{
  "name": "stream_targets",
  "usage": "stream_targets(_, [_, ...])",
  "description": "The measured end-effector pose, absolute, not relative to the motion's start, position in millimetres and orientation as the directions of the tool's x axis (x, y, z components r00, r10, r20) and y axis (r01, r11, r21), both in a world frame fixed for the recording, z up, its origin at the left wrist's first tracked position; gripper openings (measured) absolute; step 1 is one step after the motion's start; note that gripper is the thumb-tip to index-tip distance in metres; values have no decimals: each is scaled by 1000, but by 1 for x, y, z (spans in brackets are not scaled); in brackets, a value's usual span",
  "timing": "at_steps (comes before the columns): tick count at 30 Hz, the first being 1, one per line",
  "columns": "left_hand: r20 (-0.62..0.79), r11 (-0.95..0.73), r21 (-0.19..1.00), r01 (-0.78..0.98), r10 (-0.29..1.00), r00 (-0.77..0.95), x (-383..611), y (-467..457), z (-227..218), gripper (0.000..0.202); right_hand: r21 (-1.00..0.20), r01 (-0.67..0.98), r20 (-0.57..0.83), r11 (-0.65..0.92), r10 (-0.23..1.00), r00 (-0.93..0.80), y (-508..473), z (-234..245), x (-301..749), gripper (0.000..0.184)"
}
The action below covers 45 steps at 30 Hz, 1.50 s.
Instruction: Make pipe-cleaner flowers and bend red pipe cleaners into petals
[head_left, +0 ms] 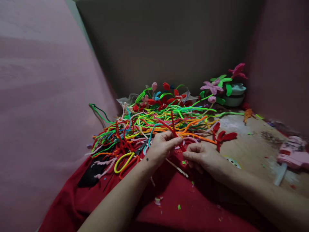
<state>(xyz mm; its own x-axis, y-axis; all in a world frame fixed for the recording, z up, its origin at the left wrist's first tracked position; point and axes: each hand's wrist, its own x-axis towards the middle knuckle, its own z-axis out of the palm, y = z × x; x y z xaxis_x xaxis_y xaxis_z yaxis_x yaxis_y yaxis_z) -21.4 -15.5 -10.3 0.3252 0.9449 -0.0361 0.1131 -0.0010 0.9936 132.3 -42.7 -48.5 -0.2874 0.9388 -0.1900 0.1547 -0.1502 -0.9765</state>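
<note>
Red pipe cleaners [173,124] run between my two hands, their upper ends spreading apart above the fingers. My left hand [165,145] pinches them near the middle, thumb on top. At the lower end, my right hand [199,156] closes thumb and fingertips on the same red strands. Just beyond lies a large tangled heap of colourful pipe cleaners [154,119]. Scissors with yellow and orange handles [124,162] lie left of my left hand, their blades partly under the heap. A red pipe-cleaner flower piece [223,137] rests beyond my right wrist.
Finished fuzzy flowers [166,96] lie behind the heap, and others [212,87] stand by a pale green container [234,96]. A pink glue gun [293,153] lies at right on the brown board [256,161]. A dark flat object [91,174] sits left on red cloth [169,193].
</note>
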Motion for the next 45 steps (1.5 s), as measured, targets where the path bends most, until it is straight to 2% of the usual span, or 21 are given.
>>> stream_targets(3, [-79,38,992,117,925,373,-19,-17,-14,26,-984,95,-172,-150,937,-304,-42,-49,134,26])
stream_targets(8, [-98,72,994,77,909,405,-19,-16,-18,23,-968,-147,-140,-203,925,-353,-41,-50,134,22])
stream_targets(10, [-80,58,996,67,909,410,-19,-15,-18,23,-955,-174,-174,-240,929,-326,-40,-51,134,22])
stream_targets(15, [-37,50,998,-34,955,293,-20,-14,-16,21,-951,-162,-202,-262,928,-313,-39,-52,135,22])
stream_targets(21, [-73,78,997,-5,951,302,-19,-15,-16,20,-914,-311,-155,-261,933,-326,-40,-52,136,17])
stream_targets(33, [-87,65,995,81,946,311,-16,-17,-15,23,-933,-234,-206,-275,938,-280,-42,-42,133,15])
stream_targets(35, [-89,53,991,122,945,314,-15,-18,-14,23,-935,-218,-219,-279,939,-266,-42,-42,133,14])
stream_targets(38, [-55,-29,961,274,955,292,-13,-21,-12,27,-927,-236,-235,-293,940,-246,-41,-42,133,14])
stream_targets(41, [24,-142,898,416,961,275,-13,-21,-13,31,-921,-253,-235,-295,941,-244,-40,-42,133,16])
stream_targets(45, [171,-314,798,514,936,307,-15,-22,-16,26,-916,-267,-226,-299,935,-273,-39,-44,134,17])
